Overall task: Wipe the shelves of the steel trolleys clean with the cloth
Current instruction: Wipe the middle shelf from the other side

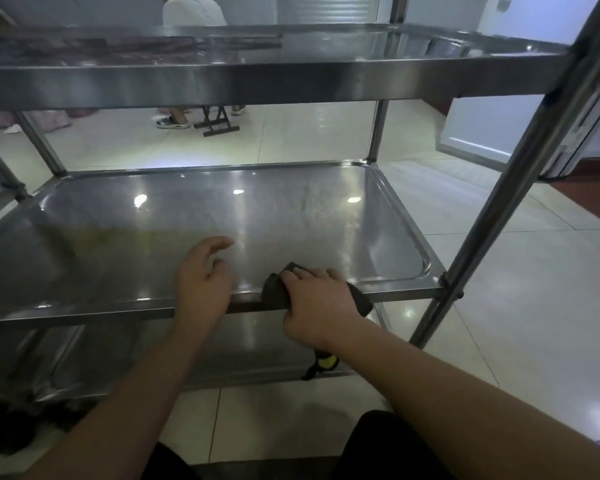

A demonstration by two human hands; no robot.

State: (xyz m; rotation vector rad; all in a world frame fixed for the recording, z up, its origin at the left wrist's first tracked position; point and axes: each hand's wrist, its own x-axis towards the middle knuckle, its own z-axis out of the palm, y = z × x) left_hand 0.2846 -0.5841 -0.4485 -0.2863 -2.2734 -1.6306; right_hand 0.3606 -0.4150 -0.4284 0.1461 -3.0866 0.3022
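A steel trolley stands right in front of me with three shelves. Its middle shelf (291,209) is a shiny tray with a raised rim. My right hand (317,301) grips a dark grey cloth (274,289) at the shelf's front edge, thumb under the rim. The cloth's other end (361,301) sticks out to the right of my hand. My left hand (203,277) rests over the same front edge just left of the cloth, fingers loosely bent and holding nothing. The top shelf (291,77) spans the view above; the bottom shelf (187,355) lies below.
A steel upright post (520,174) rises at the trolley's front right corner. A small black and yellow object (323,363) hangs near the bottom shelf's front edge. Beyond the trolley a person's sandalled foot (172,122) and a folding stool (217,121) stand on the tiled floor.
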